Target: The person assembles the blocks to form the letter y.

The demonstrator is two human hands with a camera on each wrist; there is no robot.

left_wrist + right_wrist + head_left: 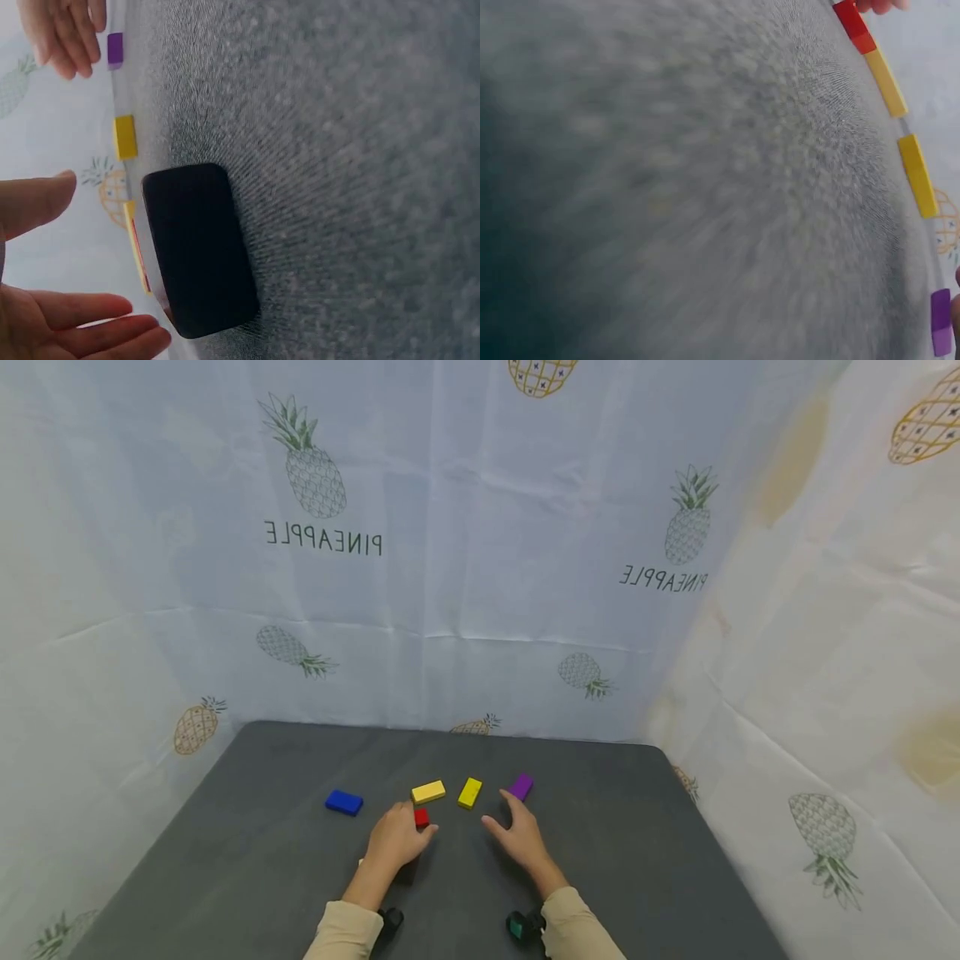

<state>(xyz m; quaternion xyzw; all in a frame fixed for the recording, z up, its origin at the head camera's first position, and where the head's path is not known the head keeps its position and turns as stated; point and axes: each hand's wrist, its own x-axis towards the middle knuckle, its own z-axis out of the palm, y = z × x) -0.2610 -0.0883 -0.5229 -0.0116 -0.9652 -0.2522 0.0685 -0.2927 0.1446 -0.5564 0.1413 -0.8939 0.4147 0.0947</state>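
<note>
**Spread hands are held near red block [422,817] and purple block [522,787]**

The left hand [393,839] is held by the red block, thumb and fingers apart, nothing gripped; the right hand [522,842] is likewise spread by the purple block (whether either block is touched cannot be told). On the dark table [600,835], the pale yellow block [428,791] is seen just beyond the red one. For a clean pick-up, the red block is probably best pinched across its narrow sides, with the left wrist held high so that the dark block [406,872] near it is not knocked. The right fingertips are best lowered beside the purple block, not onto it.
</note>
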